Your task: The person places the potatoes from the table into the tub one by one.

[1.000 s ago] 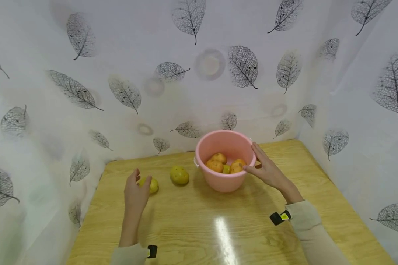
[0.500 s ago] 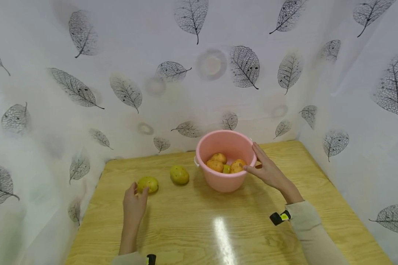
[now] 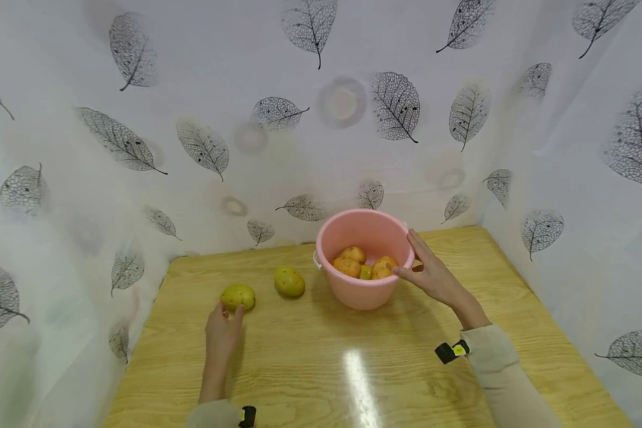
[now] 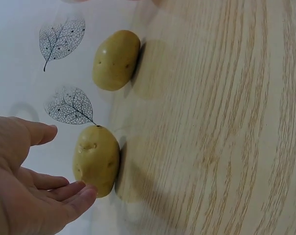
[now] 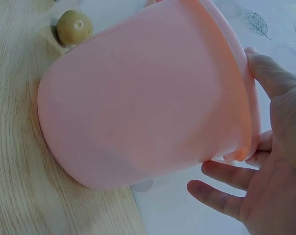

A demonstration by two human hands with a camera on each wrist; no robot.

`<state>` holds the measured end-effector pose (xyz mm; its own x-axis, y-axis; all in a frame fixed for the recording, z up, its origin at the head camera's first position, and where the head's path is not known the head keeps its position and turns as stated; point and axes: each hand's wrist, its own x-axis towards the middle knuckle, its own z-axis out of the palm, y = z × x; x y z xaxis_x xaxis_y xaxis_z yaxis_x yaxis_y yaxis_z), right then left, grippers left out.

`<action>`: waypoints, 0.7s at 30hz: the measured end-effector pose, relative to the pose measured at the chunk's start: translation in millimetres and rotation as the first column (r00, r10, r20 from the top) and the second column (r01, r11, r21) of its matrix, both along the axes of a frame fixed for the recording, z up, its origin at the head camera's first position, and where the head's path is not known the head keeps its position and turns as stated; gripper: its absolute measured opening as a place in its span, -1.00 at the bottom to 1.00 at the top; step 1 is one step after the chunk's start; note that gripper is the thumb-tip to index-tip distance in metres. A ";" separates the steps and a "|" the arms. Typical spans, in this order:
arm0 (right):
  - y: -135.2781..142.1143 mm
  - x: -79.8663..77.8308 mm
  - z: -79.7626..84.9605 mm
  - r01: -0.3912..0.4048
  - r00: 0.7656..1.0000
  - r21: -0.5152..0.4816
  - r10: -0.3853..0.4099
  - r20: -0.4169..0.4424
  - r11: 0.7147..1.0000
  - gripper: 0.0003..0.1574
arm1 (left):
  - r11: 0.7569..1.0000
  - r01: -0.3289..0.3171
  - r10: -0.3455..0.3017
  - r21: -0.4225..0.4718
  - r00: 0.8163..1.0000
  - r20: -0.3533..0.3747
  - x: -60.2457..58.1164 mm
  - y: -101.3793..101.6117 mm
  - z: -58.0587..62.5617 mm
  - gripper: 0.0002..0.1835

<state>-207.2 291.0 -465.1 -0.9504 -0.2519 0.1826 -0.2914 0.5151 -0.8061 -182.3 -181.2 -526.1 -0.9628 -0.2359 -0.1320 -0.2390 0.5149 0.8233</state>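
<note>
On the left of the table lies a yellow potato (image 3: 238,296), with my left hand (image 3: 223,333) right at its near side. Thumb and fingers of that hand are spread apart, and its fingertips (image 4: 84,196) overlap the potato's lower end in the left wrist view. A second yellow potato (image 3: 289,282) rests to the right, between the first and the pink bucket (image 3: 361,292). My right hand (image 3: 433,276) holds the bucket's right rim, thumb and fingers placed apart along it. Inside the upright bucket sit several potatoes (image 3: 346,266), partly hidden by its wall.
The wooden table (image 3: 299,368) ends at the back and sides against a white sheet (image 3: 278,160) printed with leaves. A white handle joint (image 3: 317,260) sticks out at the bucket's left side.
My left hand has drawn back toward me from above the left potato, which shows more fully now, then shifted slightly right. The right hand and bucket stay as they were.
</note>
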 end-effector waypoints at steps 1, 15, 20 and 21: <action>0.1 0.1 0.1 0.001 1.000 -0.001 -0.001 -0.001 1.000 0.20 | 1.000 0.002 -0.002 -0.006 1.000 0.002 -1.3 0.3 -1.0 -0.24; 2.2 -0.8 -3.5 0.013 1.000 0.009 -0.013 -0.018 1.000 0.20 | 0.996 0.018 -0.026 -0.083 0.996 -0.089 -12.9 -1.7 -10.7 -0.41; 2.0 -0.2 -2.4 0.010 1.000 -0.001 -0.010 -0.007 1.000 0.20 | 0.998 0.032 -0.036 -0.059 0.998 -0.057 -17.9 -3.3 -14.1 -0.29; 2.1 0.0 -2.3 0.009 1.000 -0.007 -0.009 -0.003 1.000 0.20 | 0.998 0.033 -0.036 -0.050 0.998 -0.054 -19.0 -3.5 -14.8 -0.28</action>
<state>-207.2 293.2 -467.4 -0.9519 -0.2421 0.1876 -0.2896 0.5117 -0.8089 -201.3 -184.7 -540.9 -0.9759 -0.2072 -0.0681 -0.1758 0.5624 0.8079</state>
